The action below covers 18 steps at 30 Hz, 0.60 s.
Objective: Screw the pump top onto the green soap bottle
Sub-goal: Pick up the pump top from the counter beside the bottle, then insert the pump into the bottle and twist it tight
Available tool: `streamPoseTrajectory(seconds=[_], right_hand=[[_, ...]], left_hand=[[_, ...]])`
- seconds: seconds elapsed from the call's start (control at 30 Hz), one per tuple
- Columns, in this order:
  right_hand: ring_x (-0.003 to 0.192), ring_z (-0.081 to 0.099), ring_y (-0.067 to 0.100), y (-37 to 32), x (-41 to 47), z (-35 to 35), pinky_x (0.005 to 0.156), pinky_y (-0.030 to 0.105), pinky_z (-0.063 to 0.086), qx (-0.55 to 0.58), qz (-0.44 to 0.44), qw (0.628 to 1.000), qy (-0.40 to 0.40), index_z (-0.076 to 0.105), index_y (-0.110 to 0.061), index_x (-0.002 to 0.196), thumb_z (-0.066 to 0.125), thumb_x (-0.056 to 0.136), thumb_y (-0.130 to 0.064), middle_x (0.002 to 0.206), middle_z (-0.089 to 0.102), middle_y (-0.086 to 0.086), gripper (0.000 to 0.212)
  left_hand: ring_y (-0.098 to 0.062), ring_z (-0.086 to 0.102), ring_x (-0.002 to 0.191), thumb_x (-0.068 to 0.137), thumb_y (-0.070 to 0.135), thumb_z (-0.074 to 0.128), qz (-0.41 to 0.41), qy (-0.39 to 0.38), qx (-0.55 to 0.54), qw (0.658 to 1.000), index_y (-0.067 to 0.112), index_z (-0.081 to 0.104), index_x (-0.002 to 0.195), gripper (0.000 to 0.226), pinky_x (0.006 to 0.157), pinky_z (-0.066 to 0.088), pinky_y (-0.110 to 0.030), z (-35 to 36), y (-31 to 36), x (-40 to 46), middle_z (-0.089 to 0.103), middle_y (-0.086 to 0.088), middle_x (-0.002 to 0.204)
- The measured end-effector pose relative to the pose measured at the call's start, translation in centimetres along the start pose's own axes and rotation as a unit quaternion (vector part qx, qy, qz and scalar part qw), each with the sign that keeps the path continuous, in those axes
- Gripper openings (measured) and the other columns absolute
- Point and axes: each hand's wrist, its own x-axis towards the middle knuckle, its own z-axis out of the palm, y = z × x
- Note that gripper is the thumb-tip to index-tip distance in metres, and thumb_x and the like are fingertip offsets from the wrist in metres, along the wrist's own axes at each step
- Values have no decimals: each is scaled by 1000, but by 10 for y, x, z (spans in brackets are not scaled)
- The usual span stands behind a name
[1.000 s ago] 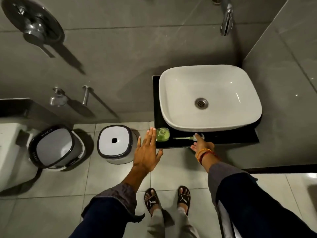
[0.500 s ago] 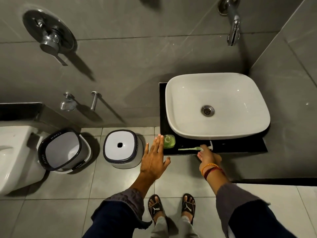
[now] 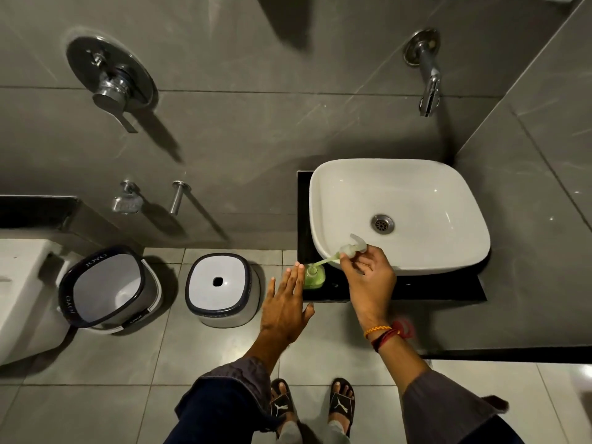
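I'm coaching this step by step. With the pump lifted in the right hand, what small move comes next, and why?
Probably close the left hand around the green soap bottle: it is open beside the bottle, while the right hand holds the pump top tilted, its tube near the neck.

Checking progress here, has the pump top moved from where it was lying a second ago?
Yes. The pump top has left the black counter; the right hand holds it over the sink rim, tube angled toward the green soap bottle.

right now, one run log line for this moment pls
stage: inserting pump | right hand: holds pump top, tube aimed at green soap bottle mouth | left hand: open beside bottle | cap: not screwed
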Motion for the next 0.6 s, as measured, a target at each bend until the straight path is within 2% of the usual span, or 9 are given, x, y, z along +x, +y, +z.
streamPoseTrajectory(seconds=[0.13, 0.2, 0.3, 0.47, 0.6], right_hand=[[80, 72, 0, 5, 1, 9, 68, 18, 61, -95, -20, 995, -18, 67, -14, 107, 84, 76, -14, 94, 74, -1, 36], [80, 72, 2, 8, 1, 13, 69, 22, 62, -114, -11, 993, -26, 66, -14, 107, 84, 76, -15, 94, 75, 1, 36], [78, 70, 2, 14, 0, 21, 67, 19, 62, -151, -26, 987, -48, 65, -14, 104, 84, 75, -13, 93, 73, 3, 35], [86, 68, 21, 27, -4, 31, 75, 41, 63, -235, -63, 962, -120, 65, -11, 104, 80, 78, -9, 100, 68, 7, 31], [93, 65, 21, 38, -9, 37, 82, 42, 62, -302, -79, 934, -177, 66, -10, 104, 77, 82, -14, 104, 66, 6, 25]], left_hand=[[-24, -7, 158, 101, 54, 42, -2, -3, -3, 1000, 17, -15, 160, 89, 128, 3, -51, 0, 0, 1, -13, -3, 170], [-24, -7, 158, 102, 53, 42, -1, -4, -7, 1000, 17, -15, 160, 89, 128, 3, -51, 0, 0, 1, -13, -4, 170], [-24, -7, 158, 102, 53, 41, -1, -3, -9, 1000, 16, -16, 159, 89, 128, 1, -51, 0, -1, 1, -13, -4, 170], [-23, -9, 157, 101, 52, 43, -1, 3, -8, 1000, 17, -16, 159, 90, 127, -2, -49, 1, -1, 1, -15, -3, 170], [-23, -9, 157, 102, 52, 43, -4, 3, -11, 1000, 17, -13, 160, 88, 128, -2, -49, 2, -1, 2, -13, -4, 170]])
